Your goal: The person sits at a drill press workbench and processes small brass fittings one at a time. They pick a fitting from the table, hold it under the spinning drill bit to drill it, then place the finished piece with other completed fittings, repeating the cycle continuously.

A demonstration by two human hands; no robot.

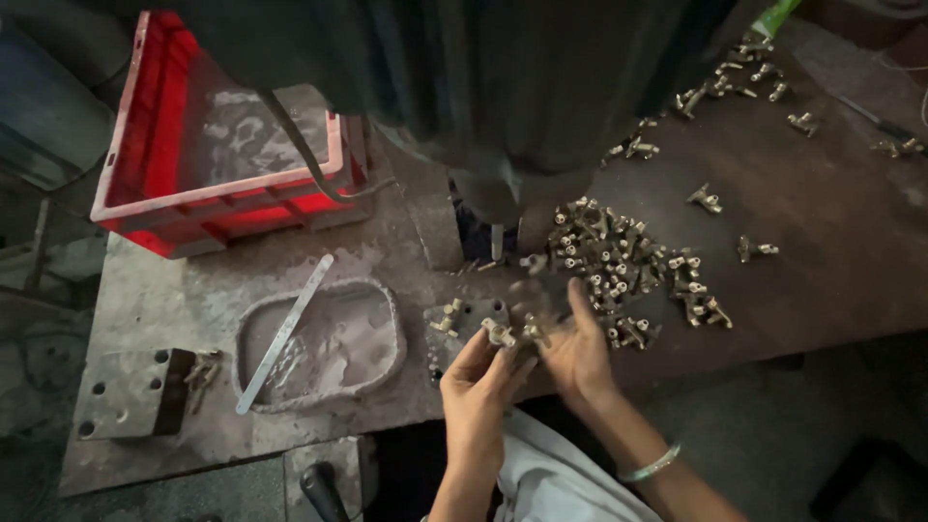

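Dozens of brass fittings (628,275) lie heaped just right of the hands, seemingly unhandled. Left hand (478,382) pinches one brass fitting (500,334) between its fingertips; right hand (572,350) spreads open beside it, under the press (493,208).

crate (145,193): bright red, far left of the hands
fittings (619,266): brassy yellow, heaped just right of the grip
tray (324,343): dull grey, left of the hands
bangle (650,467): pale green, on the right wrist
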